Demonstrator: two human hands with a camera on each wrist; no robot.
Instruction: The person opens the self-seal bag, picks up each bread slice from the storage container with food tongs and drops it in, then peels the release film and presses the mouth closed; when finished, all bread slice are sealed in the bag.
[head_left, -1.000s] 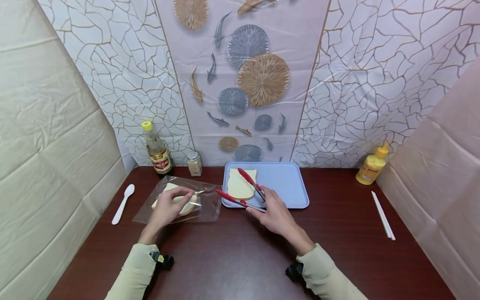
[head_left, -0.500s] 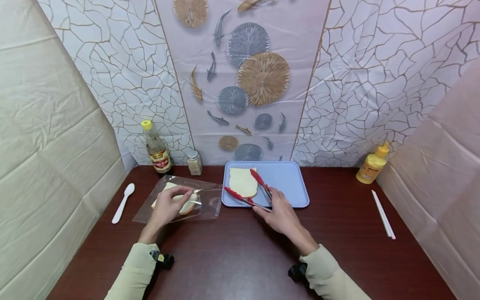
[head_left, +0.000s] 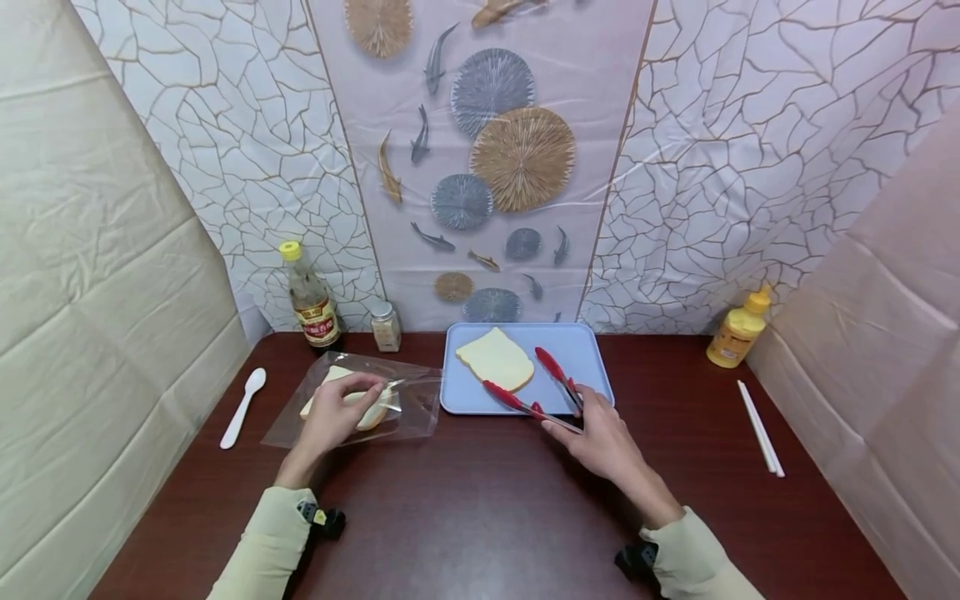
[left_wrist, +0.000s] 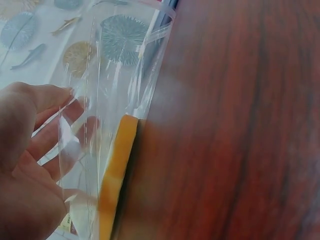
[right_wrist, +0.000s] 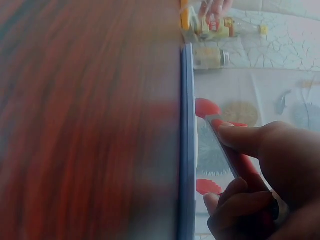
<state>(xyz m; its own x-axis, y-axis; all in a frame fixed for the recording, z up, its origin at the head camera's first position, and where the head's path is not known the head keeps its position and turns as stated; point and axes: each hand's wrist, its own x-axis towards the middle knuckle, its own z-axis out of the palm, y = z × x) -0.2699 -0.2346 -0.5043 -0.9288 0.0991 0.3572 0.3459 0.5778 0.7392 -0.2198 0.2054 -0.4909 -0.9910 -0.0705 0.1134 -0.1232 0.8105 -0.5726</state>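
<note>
My left hand [head_left: 341, 412] pinches the upper film of a clear plastic bag [head_left: 416, 408] between thumb and fingers. Inside that bag lies a bread slice [head_left: 373, 414], partly covered by the hand; its orange-brown crust [left_wrist: 116, 175] shows in the left wrist view. My right hand [head_left: 600, 437] grips red-tipped metal tongs [head_left: 551, 414], whose two arms stand spread apart. Flat on the light blue tray [head_left: 573, 346] rests another bread slice [head_left: 497, 360], turned at an angle. One tong tip is by its front edge, the other is right of it, over the tray.
A white spoon [head_left: 242, 408] lies at the left. Behind the bag stand a yellow-capped sauce bottle [head_left: 313, 304] and a small seasoning jar [head_left: 386, 327]. On the right are a yellow squeeze bottle [head_left: 738, 331] and white chopsticks [head_left: 760, 429].
The tongs have come off the bread slice on the tray and moved right with my right hand. That slice has shifted right and turned. My left hand keeps its pinch on the bag.
</note>
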